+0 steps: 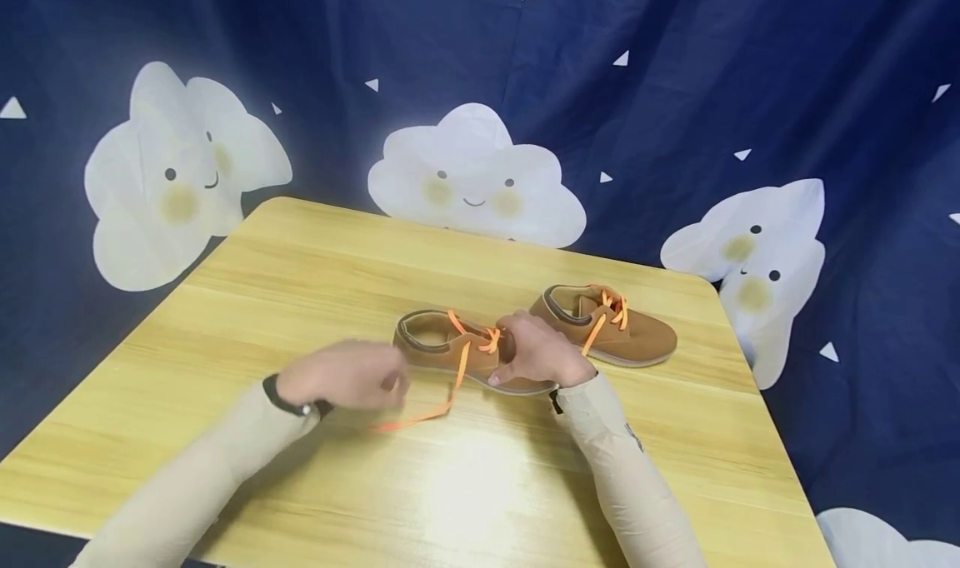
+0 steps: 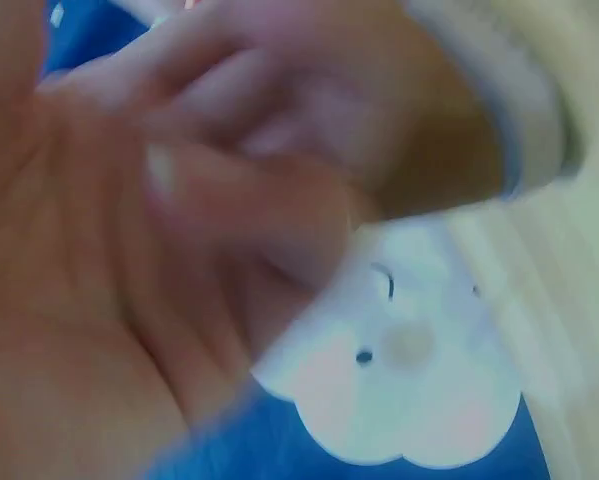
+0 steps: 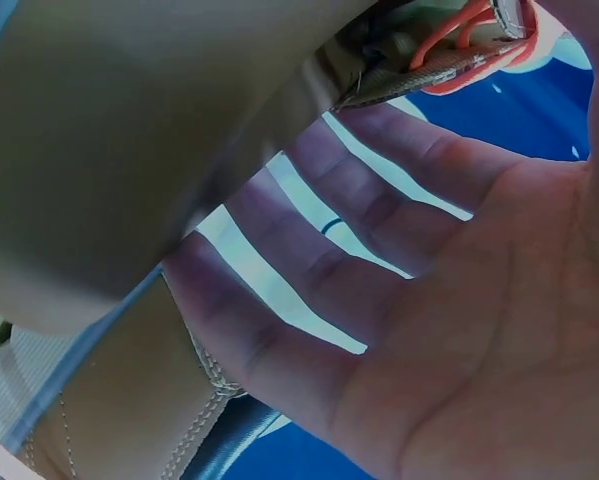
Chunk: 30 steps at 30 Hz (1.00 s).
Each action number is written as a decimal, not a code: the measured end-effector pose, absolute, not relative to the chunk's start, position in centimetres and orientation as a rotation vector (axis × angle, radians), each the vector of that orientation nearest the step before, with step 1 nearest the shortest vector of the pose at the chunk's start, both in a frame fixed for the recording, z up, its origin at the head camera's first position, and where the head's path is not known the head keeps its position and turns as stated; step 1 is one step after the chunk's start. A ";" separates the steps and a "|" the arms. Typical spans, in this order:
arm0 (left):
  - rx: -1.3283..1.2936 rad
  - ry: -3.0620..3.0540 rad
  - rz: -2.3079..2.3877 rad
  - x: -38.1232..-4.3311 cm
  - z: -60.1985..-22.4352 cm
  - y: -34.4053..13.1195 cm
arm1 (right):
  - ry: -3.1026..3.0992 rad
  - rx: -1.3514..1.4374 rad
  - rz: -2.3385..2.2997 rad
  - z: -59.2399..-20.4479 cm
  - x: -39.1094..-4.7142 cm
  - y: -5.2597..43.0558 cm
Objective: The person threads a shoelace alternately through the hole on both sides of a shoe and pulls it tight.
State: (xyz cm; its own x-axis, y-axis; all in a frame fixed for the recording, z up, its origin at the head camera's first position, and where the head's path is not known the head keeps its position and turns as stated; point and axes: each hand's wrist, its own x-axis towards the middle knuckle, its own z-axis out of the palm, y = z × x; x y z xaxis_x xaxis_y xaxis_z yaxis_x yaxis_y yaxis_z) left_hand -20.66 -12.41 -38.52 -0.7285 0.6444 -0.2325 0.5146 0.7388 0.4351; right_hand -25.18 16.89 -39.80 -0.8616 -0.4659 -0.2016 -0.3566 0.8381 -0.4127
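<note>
My right hand (image 1: 536, 351) grips the toe of a brown lace-up shoe (image 1: 450, 356), thumb on the near side and fingers across the front. In the right wrist view its spread fingers (image 3: 309, 230) lie against the shoe's brown upper (image 3: 139, 150). The orange shoelace (image 1: 463, 368) hangs over the near side, and its loose end trails onto the table. My left hand (image 1: 345, 374), blurred, hovers beside the heel with loosely bent fingers; no lace shows in it. In the left wrist view the shoe's heel (image 2: 449, 120) appears behind the fingers.
A matching brown shoe (image 1: 637, 337) with orange laces stands just right of the gripped one, toe pointing right. Both are on a light wooden table (image 1: 300, 260). Behind it hangs a dark blue curtain (image 1: 450, 43) with cloud faces.
</note>
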 end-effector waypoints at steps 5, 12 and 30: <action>0.889 2.716 0.934 -25.9 -37.5 -11.8 | 2.729 -0.623 -0.540 -39.7 -25.2 17.3; 0.734 2.448 1.130 -31.5 -41.6 -12.5 | 2.704 -0.613 -0.611 -40.3 -25.2 17.4; 0.322 1.678 1.882 -33.2 -46.5 -11.7 | 2.697 -0.621 -0.660 -41.1 -25.2 17.8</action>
State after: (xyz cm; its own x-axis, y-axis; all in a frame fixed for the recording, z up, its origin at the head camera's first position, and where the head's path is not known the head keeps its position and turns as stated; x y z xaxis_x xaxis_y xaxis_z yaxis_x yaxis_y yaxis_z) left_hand -33.19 -11.70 -46.45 -0.7963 0.5704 -0.2013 -0.2652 -0.0302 0.9637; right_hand -25.24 17.80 -41.11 -0.8632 -0.4725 -0.1778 -0.3371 0.8017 -0.4936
